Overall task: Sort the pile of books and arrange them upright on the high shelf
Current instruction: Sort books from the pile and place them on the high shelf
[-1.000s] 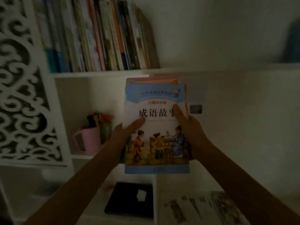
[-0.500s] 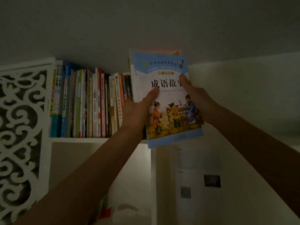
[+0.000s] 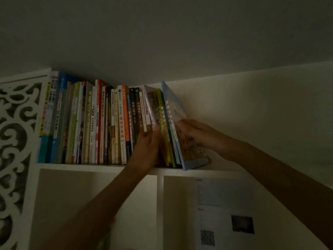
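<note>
Two bare forearms rose from the bottom of the dim view toward a high white shelf [image 3: 81, 166]. The left hand [image 3: 146, 147] stood edge-on at the right end of the upright row of books [image 3: 93, 123], its fingers [image 3: 155, 131] fairly straight and laid flat against the last spines there, seeming to brace them rather than grip. Whether the thumb hooked round a book could not be told in the low light.

Just to its right, the right hand [image 3: 195, 135] lay against the picture cover of a blue-edged book [image 3: 177, 112], outermost of a small bundle of thin books [image 3: 164, 134]. Its fingers looked curled onto the cover's front edge, though they were blurred, so how firm the hold was remained uncertain.

The bundle sat on the shelf between the two hands, bottom edges down, its long axis tilted so the tops leaned left toward the row. The bottom corner of the blue-edged book jutted past the shelf's front lip. The right hand was on the open side, so it looked best placed to press the bundle leftward and upright.

Behind stood a pale wall, and left of the row a white fretwork panel [image 3: 14, 141]. Under the shelf were open compartments, with printed paper sheets [image 3: 221, 210] at the lower right.
</note>
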